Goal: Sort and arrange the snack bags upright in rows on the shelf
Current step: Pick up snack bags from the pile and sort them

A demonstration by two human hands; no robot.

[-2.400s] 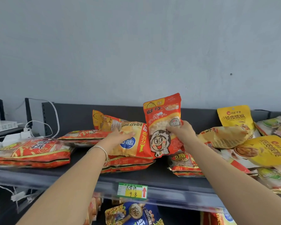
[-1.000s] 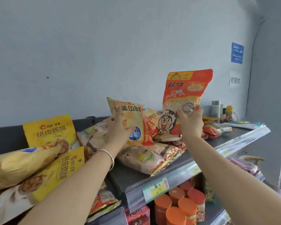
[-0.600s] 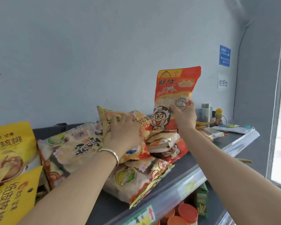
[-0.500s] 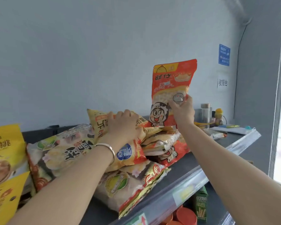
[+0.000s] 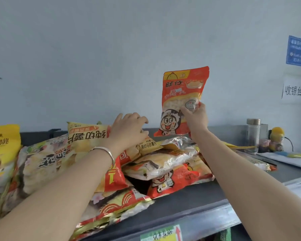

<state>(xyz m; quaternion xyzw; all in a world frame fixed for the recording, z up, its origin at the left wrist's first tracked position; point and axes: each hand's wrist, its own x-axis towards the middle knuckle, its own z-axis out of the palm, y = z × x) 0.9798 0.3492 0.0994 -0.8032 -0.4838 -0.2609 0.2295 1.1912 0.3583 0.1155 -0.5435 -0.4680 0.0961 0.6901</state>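
Above the heap, my right hand (image 5: 195,119) pinches the red snack bag (image 5: 182,100) upright by its lower right edge, clear of the pile. My left hand (image 5: 129,132) rests, fingers loosely spread, on a yellow chip bag (image 5: 87,138) atop jumbled bags on the dark shelf (image 5: 189,206).

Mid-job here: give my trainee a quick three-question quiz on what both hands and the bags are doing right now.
1. True or false: the right hand holds the red cartoon bag upright above the pile.
2. The left hand rests on: A) the yellow chip bag B) the glass jar C) the price tag
3. Fill in: the left wrist wears a ____.

Key: 1 true; 2 A; 3 bracelet.
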